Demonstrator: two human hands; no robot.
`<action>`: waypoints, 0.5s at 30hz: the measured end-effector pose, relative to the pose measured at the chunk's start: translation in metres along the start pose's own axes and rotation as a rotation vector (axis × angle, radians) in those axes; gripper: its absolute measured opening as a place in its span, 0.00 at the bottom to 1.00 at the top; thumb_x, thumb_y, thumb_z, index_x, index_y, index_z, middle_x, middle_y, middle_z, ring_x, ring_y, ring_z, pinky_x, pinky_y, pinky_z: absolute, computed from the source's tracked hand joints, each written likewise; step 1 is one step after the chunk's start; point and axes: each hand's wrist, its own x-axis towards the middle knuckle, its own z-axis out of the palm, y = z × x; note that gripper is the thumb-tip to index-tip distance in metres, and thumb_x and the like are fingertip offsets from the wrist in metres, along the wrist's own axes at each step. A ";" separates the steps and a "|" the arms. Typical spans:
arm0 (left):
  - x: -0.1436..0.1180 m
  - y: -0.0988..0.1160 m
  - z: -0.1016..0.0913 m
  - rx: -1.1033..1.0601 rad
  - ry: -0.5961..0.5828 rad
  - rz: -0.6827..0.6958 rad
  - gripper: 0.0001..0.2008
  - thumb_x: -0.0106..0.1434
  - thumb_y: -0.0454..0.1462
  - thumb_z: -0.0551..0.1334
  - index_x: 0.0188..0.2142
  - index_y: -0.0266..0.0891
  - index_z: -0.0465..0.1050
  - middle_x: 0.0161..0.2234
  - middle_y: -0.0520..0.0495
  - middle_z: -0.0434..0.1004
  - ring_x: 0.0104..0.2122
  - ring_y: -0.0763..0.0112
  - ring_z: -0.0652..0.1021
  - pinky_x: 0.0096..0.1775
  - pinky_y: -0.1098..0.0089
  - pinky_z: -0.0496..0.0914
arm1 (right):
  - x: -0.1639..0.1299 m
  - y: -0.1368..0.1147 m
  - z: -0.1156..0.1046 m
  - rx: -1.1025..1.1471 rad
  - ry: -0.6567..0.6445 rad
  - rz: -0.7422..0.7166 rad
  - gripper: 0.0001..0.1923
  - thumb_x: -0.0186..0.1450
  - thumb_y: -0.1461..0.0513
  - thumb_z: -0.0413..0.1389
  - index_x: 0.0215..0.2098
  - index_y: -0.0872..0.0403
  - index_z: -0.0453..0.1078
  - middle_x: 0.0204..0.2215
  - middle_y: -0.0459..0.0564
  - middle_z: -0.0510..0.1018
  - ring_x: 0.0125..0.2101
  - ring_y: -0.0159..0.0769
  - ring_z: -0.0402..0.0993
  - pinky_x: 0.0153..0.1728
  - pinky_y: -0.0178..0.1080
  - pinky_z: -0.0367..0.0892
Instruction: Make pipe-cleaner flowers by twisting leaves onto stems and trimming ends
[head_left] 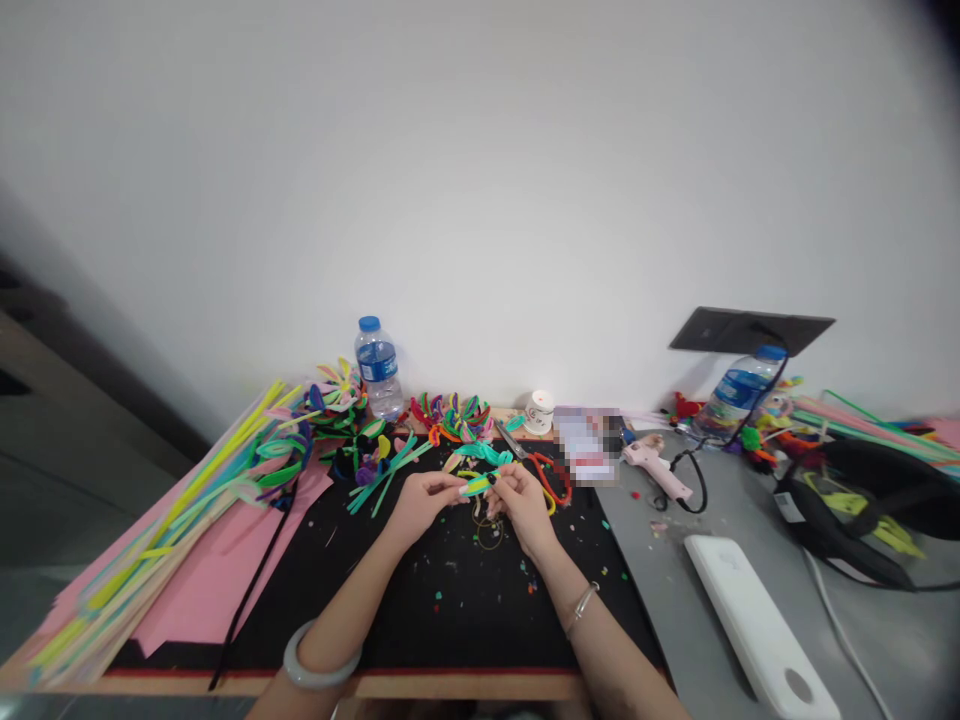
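Between my two hands, above the black mat [405,610], is a small leaf-shaped piece of green and yellow pipe cleaner [478,485]. My left hand [427,505] pinches its left end between thumb and fingers. At its right end, my right hand [521,505] has its fingers closed on it, close to a dark spot. Just behind the hands lie turquoise pipe-cleaner pieces [484,454], scissors [510,438] and a red pipe-cleaner loop [551,478]. A thin wire ring [489,535] rests on the mat below my fingers.
Long pipe cleaners [172,530] lie over pink sheets [202,580] at left. Water bottles [379,368] stand near the wall, with a paper cup [538,412] between them. At right are a pink glue gun [656,472], a white power bank [757,620] and a black headband-like strap [847,540].
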 end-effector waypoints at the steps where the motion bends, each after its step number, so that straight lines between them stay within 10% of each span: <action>1: 0.000 -0.001 -0.001 0.012 -0.011 0.002 0.08 0.48 0.36 0.66 0.29 0.33 0.78 0.25 0.46 0.81 0.27 0.62 0.80 0.33 0.66 0.75 | 0.000 0.000 0.000 -0.009 -0.005 -0.001 0.12 0.54 0.58 0.60 0.31 0.54 0.62 0.17 0.41 0.74 0.12 0.27 0.66 0.14 0.29 0.65; 15: -0.004 0.006 0.000 0.098 -0.079 0.092 0.13 0.50 0.35 0.65 0.37 0.36 0.78 0.39 0.43 0.80 0.38 0.61 0.78 0.44 0.63 0.71 | 0.002 0.002 -0.005 -0.086 0.024 -0.008 0.13 0.55 0.55 0.58 0.27 0.54 0.60 0.15 0.41 0.73 0.10 0.25 0.62 0.12 0.28 0.60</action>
